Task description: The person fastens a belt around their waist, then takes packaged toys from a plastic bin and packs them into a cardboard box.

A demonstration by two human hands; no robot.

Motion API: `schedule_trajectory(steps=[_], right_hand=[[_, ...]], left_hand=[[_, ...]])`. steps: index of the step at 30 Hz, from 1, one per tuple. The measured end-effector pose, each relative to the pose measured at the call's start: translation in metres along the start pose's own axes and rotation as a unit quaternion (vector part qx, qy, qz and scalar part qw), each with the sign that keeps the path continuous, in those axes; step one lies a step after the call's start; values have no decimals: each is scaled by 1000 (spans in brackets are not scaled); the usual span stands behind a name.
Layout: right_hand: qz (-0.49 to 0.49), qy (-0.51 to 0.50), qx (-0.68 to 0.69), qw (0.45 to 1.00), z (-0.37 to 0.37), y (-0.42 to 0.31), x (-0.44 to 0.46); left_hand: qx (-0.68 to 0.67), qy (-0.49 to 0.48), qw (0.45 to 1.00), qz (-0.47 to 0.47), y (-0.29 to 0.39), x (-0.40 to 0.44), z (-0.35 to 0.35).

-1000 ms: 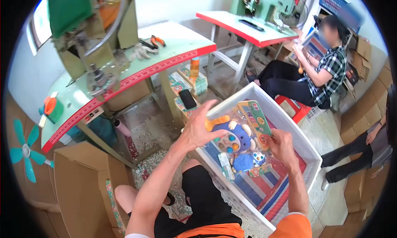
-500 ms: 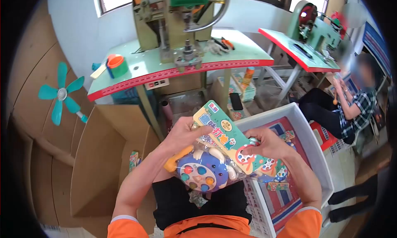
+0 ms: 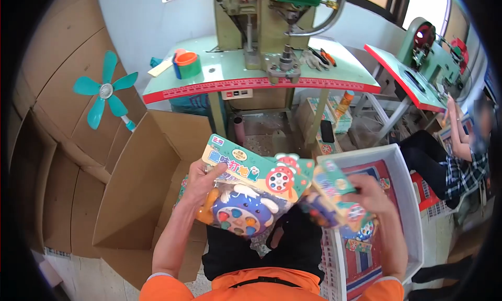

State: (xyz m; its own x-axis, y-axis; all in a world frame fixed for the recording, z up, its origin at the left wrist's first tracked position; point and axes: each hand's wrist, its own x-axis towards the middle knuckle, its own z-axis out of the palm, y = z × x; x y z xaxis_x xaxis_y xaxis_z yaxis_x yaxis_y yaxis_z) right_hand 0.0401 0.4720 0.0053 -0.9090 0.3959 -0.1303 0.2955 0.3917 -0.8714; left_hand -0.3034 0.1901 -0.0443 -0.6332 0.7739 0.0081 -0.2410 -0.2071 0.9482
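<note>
My left hand [image 3: 200,182] grips one end of a bagged toy [image 3: 246,211], its thumb on the printed green and yellow header card. Through the clear plastic show a blue animal-faced toy with coloured buttons and an orange mallet. It hangs above my lap. My right hand [image 3: 370,192] is closed on a second bagged toy [image 3: 334,191], smeared by motion, over the near left side of the white crate [image 3: 417,217]. Inside the crate lie more such packs [image 3: 361,245], partly hidden by my right forearm.
An open cardboard box [image 3: 128,183] stands at my left, beside a teal fan [image 3: 106,91]. Ahead, a press machine [image 3: 285,66] sits on a red-edged table [image 3: 230,87] with a cup and pliers. Another person [image 3: 452,154] sits at the far right, near a second machine.
My right hand has drawn a second bagged toy away to the right from the one in my left hand. The view has swung left, so the surroundings sit further right.
</note>
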Motion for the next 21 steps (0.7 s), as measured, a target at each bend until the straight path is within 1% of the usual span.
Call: schedule_trajectory(steps=[1,3,4,5,6,7,8,9,11,12,13,14,15,16,17,20,21], right_hand=[[8,2,16,1000,-9,-14,-7],[6,-2,25,1000,-21,-50,-17],[-43,-17,-19,999,-24,-68,-19],[-92,-27,-62,993,-25,-84,-19],[-137,-34,-104,985,-24,-95,-19],[-139,-28,-107,984,-20,-107,-13],[-146,-63,-133,978,-15,-123,-3],[-153,-97,-159,970,-11,-139,8],[-198,-129,-157,959,3,-144,41],[-201,-115,-171,957,14,-146,58],[-206,-103,-185,955,24,-145,76],[-207,-102,-185,955,34,-136,96],[-243,-87,-190,947,44,-126,116],[-278,-72,-195,938,50,-123,128],[-279,-75,-196,937,52,-126,133],[-246,-44,-252,935,57,-133,143],[-243,-45,-255,935,58,-137,145]], left_hand=[[3,9,1000,8,7,-1,0],[25,80,985,151,17,5,22],[36,113,968,220,20,8,32],[34,114,966,230,22,10,38],[59,109,958,260,23,12,45],[82,104,948,288,23,14,52],[105,98,938,315,22,15,56],[102,95,937,320,20,17,55],[156,15,974,163,8,19,41],[183,-25,979,81,1,18,37],[183,-26,979,82,-4,17,36],[58,-48,994,73,-10,16,36],[-68,-69,993,63,-15,15,35],[-194,-88,976,52,-17,14,35],[-195,-86,976,53,-17,12,36],[-313,17,948,-62,-13,5,45],[-316,15,947,-64,-15,7,44]])
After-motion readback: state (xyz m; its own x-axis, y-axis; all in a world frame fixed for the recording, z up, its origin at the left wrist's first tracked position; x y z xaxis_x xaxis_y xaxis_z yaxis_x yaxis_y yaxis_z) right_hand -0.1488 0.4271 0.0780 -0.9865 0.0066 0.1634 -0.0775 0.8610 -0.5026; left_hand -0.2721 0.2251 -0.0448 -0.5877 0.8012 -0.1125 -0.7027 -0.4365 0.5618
